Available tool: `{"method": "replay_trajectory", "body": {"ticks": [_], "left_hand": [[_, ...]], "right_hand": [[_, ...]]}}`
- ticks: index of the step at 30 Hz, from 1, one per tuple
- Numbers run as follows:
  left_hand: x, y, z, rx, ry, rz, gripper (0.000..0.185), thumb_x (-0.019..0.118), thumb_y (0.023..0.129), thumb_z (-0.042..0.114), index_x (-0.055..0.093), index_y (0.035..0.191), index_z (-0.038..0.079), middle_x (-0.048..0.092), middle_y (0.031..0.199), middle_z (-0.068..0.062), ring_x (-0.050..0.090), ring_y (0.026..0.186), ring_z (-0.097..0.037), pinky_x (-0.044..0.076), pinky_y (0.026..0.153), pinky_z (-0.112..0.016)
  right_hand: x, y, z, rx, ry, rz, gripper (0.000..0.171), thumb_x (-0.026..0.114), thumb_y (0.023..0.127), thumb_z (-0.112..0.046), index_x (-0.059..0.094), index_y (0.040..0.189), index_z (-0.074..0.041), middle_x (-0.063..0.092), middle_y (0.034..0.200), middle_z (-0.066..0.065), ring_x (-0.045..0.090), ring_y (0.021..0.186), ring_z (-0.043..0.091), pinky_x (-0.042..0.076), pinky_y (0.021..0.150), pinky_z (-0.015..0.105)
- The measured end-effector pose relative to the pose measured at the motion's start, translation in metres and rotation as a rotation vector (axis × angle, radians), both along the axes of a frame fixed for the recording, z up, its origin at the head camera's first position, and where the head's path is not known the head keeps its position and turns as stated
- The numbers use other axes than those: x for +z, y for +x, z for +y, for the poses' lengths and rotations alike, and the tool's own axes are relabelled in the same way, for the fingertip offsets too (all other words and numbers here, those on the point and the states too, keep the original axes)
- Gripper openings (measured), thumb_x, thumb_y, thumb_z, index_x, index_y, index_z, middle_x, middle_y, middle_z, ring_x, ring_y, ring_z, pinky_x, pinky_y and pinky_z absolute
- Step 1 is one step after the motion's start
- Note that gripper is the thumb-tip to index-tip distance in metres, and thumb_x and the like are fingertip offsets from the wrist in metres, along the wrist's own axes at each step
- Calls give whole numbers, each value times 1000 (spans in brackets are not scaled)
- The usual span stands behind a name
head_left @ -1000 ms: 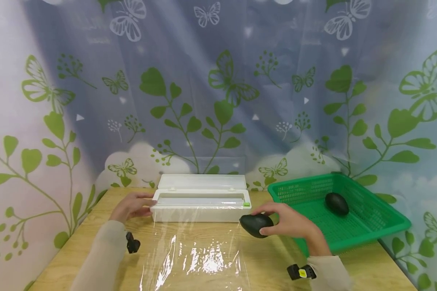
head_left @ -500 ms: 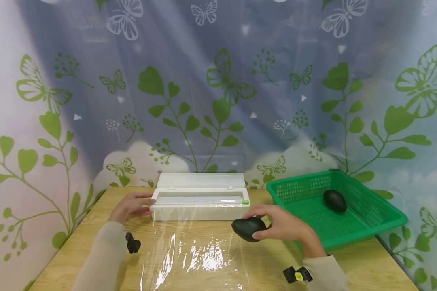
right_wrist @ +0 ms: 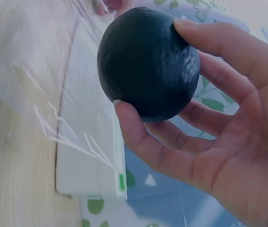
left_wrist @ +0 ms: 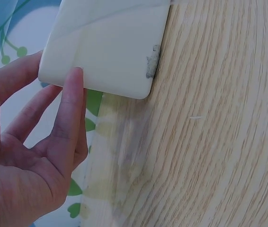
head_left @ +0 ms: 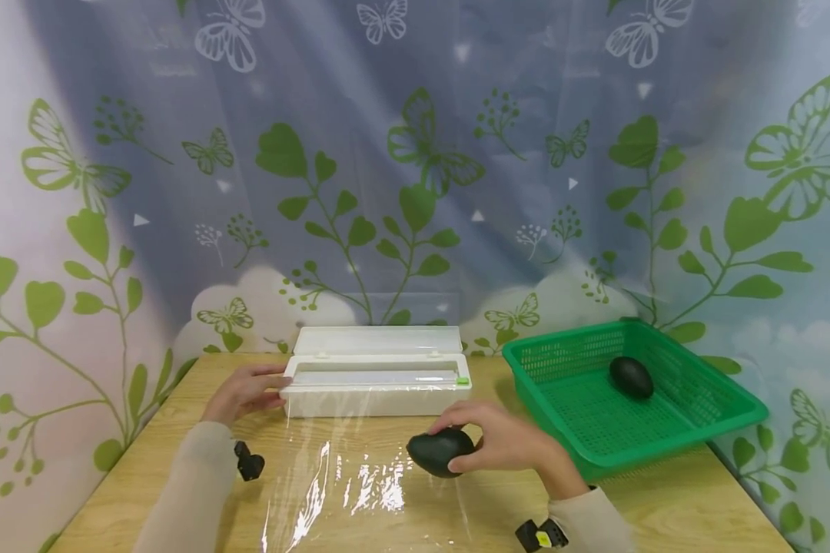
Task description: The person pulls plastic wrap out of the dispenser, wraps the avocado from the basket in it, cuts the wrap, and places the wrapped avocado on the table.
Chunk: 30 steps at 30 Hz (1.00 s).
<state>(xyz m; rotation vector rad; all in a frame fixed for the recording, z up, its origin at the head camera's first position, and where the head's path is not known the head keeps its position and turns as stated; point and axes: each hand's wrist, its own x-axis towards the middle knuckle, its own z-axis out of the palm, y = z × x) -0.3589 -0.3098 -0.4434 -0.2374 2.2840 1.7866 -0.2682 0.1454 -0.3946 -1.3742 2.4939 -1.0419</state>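
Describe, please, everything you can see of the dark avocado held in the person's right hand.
The avocado is very dark green, almost black, egg-shaped, with a finely pebbled, slightly glossy skin; it looks whole and unwrapped. The right hand grips it, thumb on one side and fingers curled over the other. It lies lengthwise, low over the sheet of clear cling film spread on the wooden table, in front of the white film dispenser box. Whether it touches the film cannot be told.
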Motion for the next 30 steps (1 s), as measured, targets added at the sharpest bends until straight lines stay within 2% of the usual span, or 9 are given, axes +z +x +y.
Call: {"method": "replay_trajectory", "body": {"ticks": [6, 20, 30], "left_hand": [[-1, 0, -3, 9, 23, -6, 70, 74, 97, 18, 40, 155, -4, 70, 103, -4, 72, 82, -10, 64, 80, -28], [-4, 1, -5, 28, 36, -18, 68, 74, 96, 17, 43, 154, -2, 70, 104, -4, 72, 82, -10, 64, 80, -28], [-4, -5, -2, 42, 16, -27, 69, 74, 97, 18, 43, 155, 0, 68, 111, -7, 71, 83, -10, 64, 79, -26]], "right_hand": [[-2, 3, -15, 30, 11, -19, 43, 84, 84, -15, 73, 126, -18, 71, 122, 4, 63, 108, 12, 58, 84, 22], [-18, 11, -44, 83, 27, -51, 42, 83, 85, -14, 73, 125, -17, 71, 123, 1, 61, 112, 6, 53, 96, 24], [-24, 16, -58, 75, 27, -59, 43, 84, 84, -14, 73, 125, -16, 71, 124, 2, 61, 114, 6, 54, 98, 28]]}}
